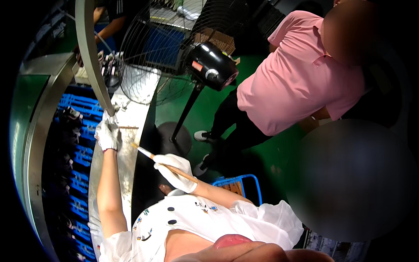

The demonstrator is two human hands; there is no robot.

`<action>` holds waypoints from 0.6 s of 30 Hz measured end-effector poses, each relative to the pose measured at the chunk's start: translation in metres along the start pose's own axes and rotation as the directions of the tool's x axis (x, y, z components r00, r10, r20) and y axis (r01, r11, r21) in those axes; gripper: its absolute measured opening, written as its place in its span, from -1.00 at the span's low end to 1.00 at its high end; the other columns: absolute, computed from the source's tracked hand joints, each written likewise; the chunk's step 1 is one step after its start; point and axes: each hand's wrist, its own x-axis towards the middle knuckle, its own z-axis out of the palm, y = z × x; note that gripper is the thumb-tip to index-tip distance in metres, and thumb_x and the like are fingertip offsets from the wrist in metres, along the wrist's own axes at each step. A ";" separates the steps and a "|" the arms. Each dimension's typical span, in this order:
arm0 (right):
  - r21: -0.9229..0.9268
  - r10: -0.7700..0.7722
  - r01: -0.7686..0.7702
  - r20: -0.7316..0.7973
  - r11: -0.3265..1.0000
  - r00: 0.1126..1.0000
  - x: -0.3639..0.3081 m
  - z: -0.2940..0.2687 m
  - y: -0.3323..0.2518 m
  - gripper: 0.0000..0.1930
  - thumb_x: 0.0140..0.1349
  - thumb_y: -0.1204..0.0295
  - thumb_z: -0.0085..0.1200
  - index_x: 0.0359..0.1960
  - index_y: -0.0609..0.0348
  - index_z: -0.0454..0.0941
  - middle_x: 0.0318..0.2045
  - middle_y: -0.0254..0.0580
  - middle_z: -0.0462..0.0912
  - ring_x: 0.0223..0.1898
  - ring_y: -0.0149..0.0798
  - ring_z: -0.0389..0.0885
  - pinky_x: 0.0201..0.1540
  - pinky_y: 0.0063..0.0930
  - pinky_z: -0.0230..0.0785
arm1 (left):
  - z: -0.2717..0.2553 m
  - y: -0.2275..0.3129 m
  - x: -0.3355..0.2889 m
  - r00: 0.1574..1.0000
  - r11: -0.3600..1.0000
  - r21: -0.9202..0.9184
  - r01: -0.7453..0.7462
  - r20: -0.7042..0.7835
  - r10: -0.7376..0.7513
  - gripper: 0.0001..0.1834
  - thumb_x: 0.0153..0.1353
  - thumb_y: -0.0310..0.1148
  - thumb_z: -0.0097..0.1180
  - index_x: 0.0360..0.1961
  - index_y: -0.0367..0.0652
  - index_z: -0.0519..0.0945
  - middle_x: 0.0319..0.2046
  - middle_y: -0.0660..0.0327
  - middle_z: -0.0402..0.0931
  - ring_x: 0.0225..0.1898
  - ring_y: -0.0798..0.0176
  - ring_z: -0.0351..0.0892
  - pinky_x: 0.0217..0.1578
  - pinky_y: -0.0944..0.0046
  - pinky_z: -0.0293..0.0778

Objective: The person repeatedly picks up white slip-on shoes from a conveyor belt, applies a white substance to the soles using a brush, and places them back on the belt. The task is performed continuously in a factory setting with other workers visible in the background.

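Observation:
A white glove covers my left hand, which is stretched forward over the bench. Its fingers are drawn together beside the lower end of a curved grey post; what they hold is too small and blurred to name. My right hand, also gloved in white, grips a paintbrush by its long wooden handle. The brush's yellowish bristles point up and left, over the worktop's right edge and apart from my left hand. Close to the left glove, a thin brown stick lies on the pale, stained worktop.
Left of the bench runs a rack with blue holders carrying dark shoe-like pieces. A caged fan with a black motor stands beyond the bench. A person in a pink shirt stands at right, near a blue-framed stool. Another person's arm shows at far left.

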 end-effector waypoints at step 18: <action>0.020 -0.321 0.321 0.057 0.947 0.945 0.053 0.057 0.026 -0.69 0.25 0.65 0.06 0.03 0.18 0.50 -0.33 -0.14 0.69 -0.34 -0.19 0.70 -0.25 -0.43 0.54 | -0.073 0.061 -0.065 0.977 0.777 -0.626 0.067 -0.116 -0.178 -0.78 0.32 -0.45 -0.01 -0.16 -0.32 0.64 -0.30 0.13 0.65 -0.28 0.22 0.64 -0.21 0.27 0.58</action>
